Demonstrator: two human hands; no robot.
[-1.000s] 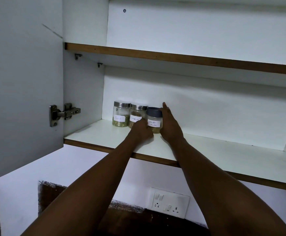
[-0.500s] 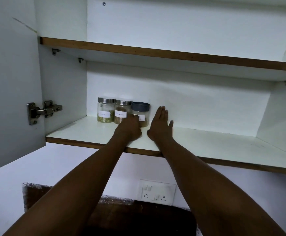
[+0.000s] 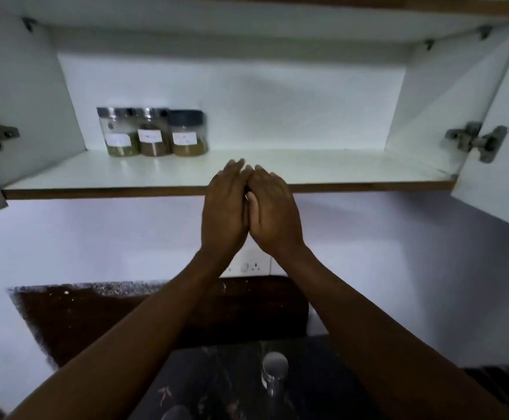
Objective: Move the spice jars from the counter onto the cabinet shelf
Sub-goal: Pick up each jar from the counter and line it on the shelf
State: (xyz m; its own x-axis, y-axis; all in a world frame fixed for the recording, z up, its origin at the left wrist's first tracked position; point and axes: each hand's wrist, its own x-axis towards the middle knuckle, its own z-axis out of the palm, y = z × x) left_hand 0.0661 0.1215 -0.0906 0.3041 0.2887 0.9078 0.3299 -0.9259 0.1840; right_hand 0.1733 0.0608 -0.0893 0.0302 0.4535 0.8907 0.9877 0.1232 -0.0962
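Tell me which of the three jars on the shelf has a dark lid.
The rightmost jar, the one closest to the hands. Its lid is dark and dull, while the middle jar and the left jar have shiny metal lids.

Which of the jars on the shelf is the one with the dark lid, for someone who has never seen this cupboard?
Look into the open cabinet at its lower shelf. Three labelled jars stand in a row near the left back corner. The dark-lidded jar is the rightmost; its two neighbours have shiny metal lids.
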